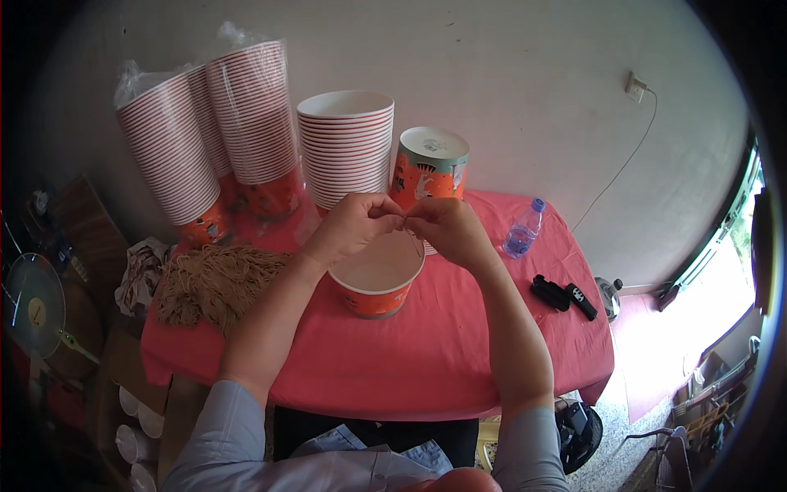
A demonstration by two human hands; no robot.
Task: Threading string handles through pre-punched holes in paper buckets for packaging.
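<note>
An open paper bucket (373, 305), orange outside with a white rim, stands on the red tablecloth in front of me. Above its far rim my left hand (361, 223) and my right hand (447, 230) meet, fingertips pinched together. Between them is a thin cord (420, 244), part of which hangs near the bucket's right rim; most of it is hidden by my fingers. A tangled heap of tan cords (217, 283) lies left of the bucket. Behind my hands stand a tall nested stack of paper buckets (344, 148) and an upside-down orange and green bucket stack (430, 168).
Plastic-wrapped bucket stacks (254, 115) lean at the back left. On the right are a plastic bottle (525, 230) and a small black object (549, 293). A fan (37, 303) stands beyond the table's left edge. A wire hangs from a wall socket (635, 87).
</note>
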